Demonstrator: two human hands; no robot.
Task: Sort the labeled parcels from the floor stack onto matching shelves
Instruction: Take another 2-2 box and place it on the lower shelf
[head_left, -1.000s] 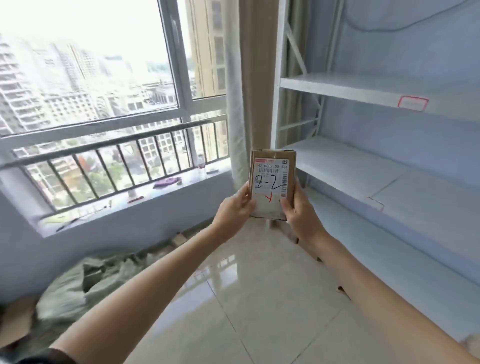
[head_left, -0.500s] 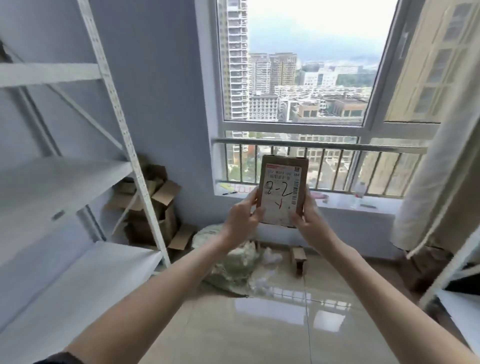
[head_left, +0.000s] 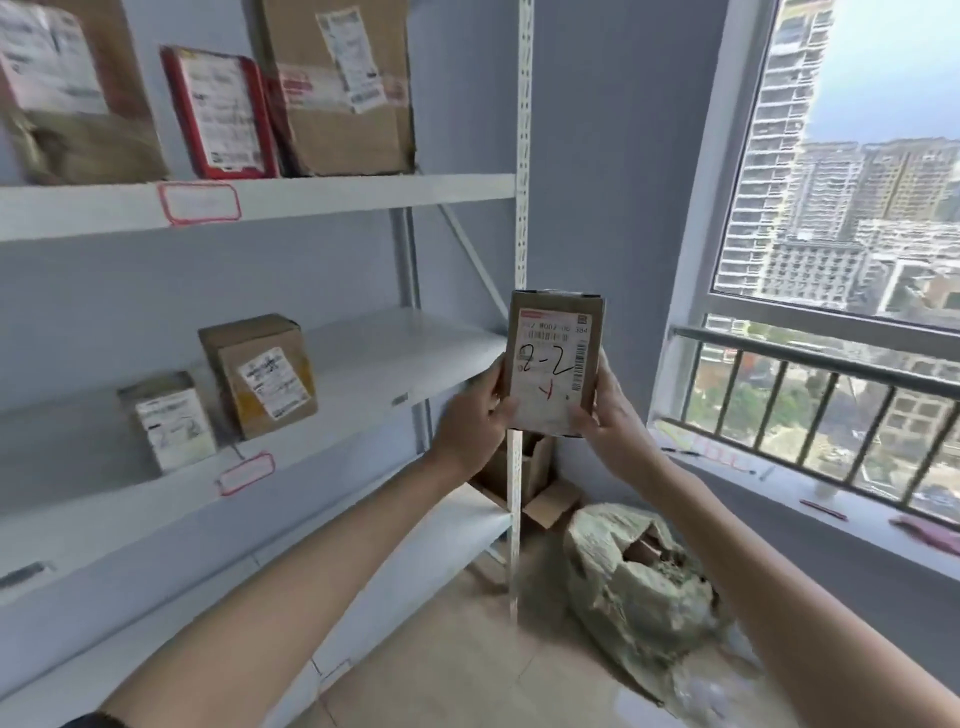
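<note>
I hold a small brown cardboard parcel (head_left: 551, 358) upright in front of me, its white label marked "2-2" facing me. My left hand (head_left: 475, 423) grips its left edge and my right hand (head_left: 613, 415) grips its right edge. To the left stands a white metal shelf unit (head_left: 521, 156). Its middle shelf (head_left: 395, 358) carries two small labelled boxes (head_left: 260, 379), with a red-bordered tag (head_left: 245, 473) on the front edge. The upper shelf (head_left: 363, 189) holds larger cardboard parcels (head_left: 337, 88) and a red-edged packet (head_left: 221, 111).
A pale green sack (head_left: 634, 582) with parcels inside lies on the tiled floor by the shelf post. Open cardboard boxes (head_left: 535, 478) sit in the corner behind the post. A window with a metal railing (head_left: 810, 364) and a sill fills the right side.
My view has swung left from the window to the stocked shelf unit. The parcel stays held in both hands in front of me.
</note>
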